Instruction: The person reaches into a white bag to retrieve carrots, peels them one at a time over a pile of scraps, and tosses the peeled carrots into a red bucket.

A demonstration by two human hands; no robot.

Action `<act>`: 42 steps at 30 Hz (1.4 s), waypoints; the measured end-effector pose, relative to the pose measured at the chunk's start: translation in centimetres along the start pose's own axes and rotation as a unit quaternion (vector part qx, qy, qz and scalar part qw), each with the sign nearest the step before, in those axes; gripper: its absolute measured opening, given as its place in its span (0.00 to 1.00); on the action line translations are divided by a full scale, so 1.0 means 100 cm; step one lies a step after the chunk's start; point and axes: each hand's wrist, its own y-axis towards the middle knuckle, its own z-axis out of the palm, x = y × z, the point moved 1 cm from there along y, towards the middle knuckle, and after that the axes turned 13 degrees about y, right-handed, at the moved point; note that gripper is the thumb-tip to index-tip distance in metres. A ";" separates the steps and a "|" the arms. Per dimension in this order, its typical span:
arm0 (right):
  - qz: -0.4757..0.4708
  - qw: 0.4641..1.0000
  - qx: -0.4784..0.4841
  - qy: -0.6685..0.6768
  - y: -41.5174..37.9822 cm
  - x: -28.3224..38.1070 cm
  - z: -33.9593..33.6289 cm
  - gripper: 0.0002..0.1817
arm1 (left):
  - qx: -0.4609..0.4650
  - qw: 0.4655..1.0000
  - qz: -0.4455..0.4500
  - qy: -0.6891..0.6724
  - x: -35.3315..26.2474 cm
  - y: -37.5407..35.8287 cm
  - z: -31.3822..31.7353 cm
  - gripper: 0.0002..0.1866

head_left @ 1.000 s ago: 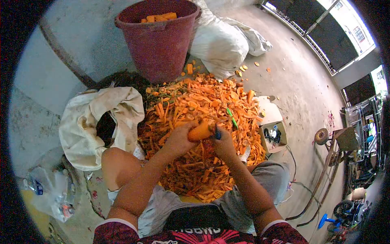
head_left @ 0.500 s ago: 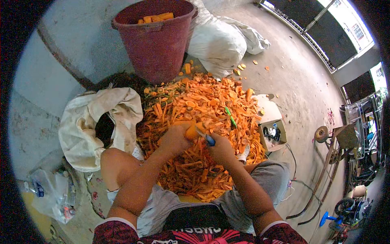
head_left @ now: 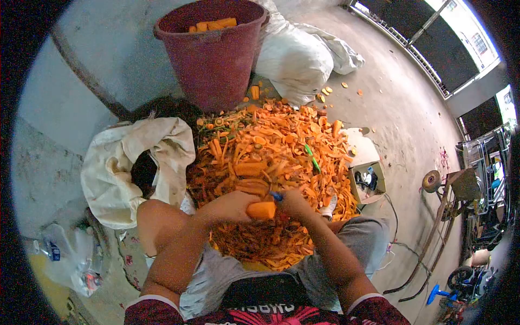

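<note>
My left hand [head_left: 226, 208] is closed around a peeled carrot [head_left: 261, 210], whose cut end points toward my right hand. In my right hand [head_left: 296, 203] is a small knife [head_left: 278, 196] with a blue handle; its blade is hard to make out. Both hands are close together, low over a heap of carrot peelings [head_left: 281, 138] between my legs. Thicker orange carrot pieces lie on the heap just beyond my fingers. A bright green slender tool [head_left: 312, 157] rests on the peelings, beyond my right hand.
A maroon bucket [head_left: 214, 67] with peeled carrots stands behind the heap, beside white sacks [head_left: 295, 59]. An open cream sack [head_left: 108, 168] sits at left. On the right are a small cardboard box [head_left: 369, 184], a cable and a rusty hand cart [head_left: 441, 227].
Both hands have drawn slightly nearer to me. The carrot in my left hand has turned so that its cut end faces right. The knife has moved up, away from the carrot.
</note>
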 end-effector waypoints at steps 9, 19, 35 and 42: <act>0.035 0.982 0.168 -0.084 -0.005 0.017 0.000 0.11 | 0.049 0.918 -0.030 0.392 0.020 -0.021 -0.138 0.13; 0.007 0.997 0.069 -0.044 -0.001 0.000 0.008 0.13 | -0.484 0.791 -0.214 0.307 0.041 -0.085 -0.257 0.15; 0.033 0.999 0.008 -0.009 -0.003 0.001 0.019 0.13 | -0.046 0.837 -0.533 0.115 0.374 -0.178 0.159 0.11; 0.019 1.000 0.017 -0.016 0.006 0.008 0.029 0.15 | -0.040 0.834 -0.525 0.163 0.433 -0.163 0.124 0.12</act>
